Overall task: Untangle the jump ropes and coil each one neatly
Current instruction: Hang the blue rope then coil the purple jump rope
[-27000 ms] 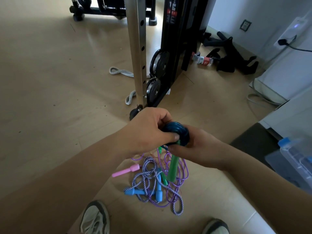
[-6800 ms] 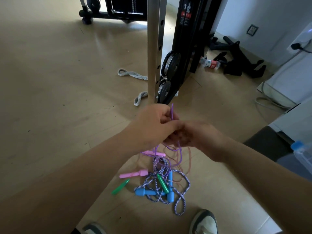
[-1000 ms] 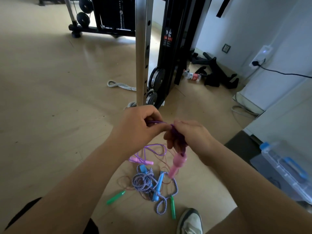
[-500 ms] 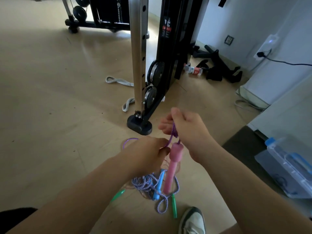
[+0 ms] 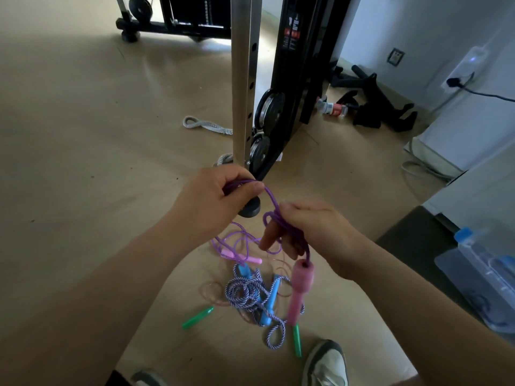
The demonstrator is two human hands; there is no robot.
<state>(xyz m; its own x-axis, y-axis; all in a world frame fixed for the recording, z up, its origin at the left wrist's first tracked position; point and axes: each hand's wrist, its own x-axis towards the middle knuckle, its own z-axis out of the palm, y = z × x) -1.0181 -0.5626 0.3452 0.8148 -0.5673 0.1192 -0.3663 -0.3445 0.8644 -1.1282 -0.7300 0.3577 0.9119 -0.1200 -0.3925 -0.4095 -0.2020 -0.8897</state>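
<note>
At frame centre the left hand (image 5: 214,199) pinches the purple rope (image 5: 271,198), and the right hand (image 5: 309,229) grips loops of it wound around the fingers (image 5: 268,237); the pink handle (image 5: 301,288) hangs below. This seems the coiling step. Next, another loop must be laid evenly. The striped rope (image 5: 246,292) lies tangled on the floor (image 5: 83,135), lower centre.

Left grip (image 5: 211,201) pinches purple rope (image 5: 271,201). Right grip (image 5: 309,229) holds loops of it round its fingers, pink handle (image 5: 299,291) hanging below. On floor (image 5: 83,135): striped rope (image 5: 242,292) tangled with blue handles (image 5: 271,298), thin purple cord (image 5: 237,238), small pink handle (image 5: 241,256), green handles (image 5: 198,317). Shoe (image 5: 326,363) just beside pile.
</note>
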